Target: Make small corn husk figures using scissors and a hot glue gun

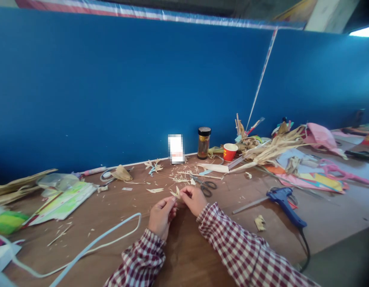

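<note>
My left hand (161, 217) and my right hand (194, 199) meet over the brown table (184, 247), both in checked sleeves. Between their pinched fingertips they hold a small pale piece of dried husk (176, 193). Black-handled scissors (207, 187) lie just beyond my right hand. Husk scraps (180, 178) are scattered behind the hands.
A blue glue gun (284, 201) lies to the right with its cord running off the edge. A red cup (230, 152), a dark jar (204, 142) and a husk pile (271, 149) stand near the blue wall. A pale cord (91, 245) and printed papers (63, 201) lie on the left.
</note>
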`<action>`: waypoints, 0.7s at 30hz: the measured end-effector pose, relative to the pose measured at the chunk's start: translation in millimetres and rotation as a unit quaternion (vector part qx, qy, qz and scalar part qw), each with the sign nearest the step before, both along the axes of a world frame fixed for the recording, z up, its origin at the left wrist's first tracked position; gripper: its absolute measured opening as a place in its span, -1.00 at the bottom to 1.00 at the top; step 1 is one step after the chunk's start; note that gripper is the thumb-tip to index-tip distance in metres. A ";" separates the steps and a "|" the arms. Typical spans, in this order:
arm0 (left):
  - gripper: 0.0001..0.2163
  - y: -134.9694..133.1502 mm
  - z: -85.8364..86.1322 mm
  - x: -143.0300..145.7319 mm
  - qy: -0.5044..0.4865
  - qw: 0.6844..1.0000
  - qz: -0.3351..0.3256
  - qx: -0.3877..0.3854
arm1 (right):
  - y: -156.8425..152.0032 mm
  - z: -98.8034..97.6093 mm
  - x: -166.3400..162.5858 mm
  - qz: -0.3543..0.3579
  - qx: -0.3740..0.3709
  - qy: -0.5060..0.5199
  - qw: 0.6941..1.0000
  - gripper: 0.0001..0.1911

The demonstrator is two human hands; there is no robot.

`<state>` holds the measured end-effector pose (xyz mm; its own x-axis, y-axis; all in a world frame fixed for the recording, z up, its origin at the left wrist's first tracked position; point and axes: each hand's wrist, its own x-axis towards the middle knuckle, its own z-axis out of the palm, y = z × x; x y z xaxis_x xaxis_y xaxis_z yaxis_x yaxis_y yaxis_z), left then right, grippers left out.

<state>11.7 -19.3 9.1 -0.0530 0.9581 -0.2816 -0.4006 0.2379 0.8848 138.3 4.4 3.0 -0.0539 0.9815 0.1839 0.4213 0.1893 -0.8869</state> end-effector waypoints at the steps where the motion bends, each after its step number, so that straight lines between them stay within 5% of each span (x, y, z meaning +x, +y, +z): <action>1: -0.75 -0.4 0.4 0.2 -0.008 1.000 -0.003 -0.004 | 1.0 -1.4 -1.9 0.007 -0.036 0.073 0.997 -0.84; 7: -0.78 -2.5 1.0 2.9 -0.013 1.000 -0.008 -0.004 | 4.3 -5.2 -6.1 0.028 -0.123 0.292 0.948 -0.78; 21: -0.84 -1.2 3.1 4.2 -0.016 0.999 0.020 -0.028 | 2.2 -4.5 -8.8 0.022 -0.120 0.338 0.933 -0.74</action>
<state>15.8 -20.6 12.2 -0.0812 0.9384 -0.3360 -0.4380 0.2692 0.8577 129.5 6.5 -1.5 -0.0466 0.9984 -0.0334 -0.2527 -0.0441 -0.9665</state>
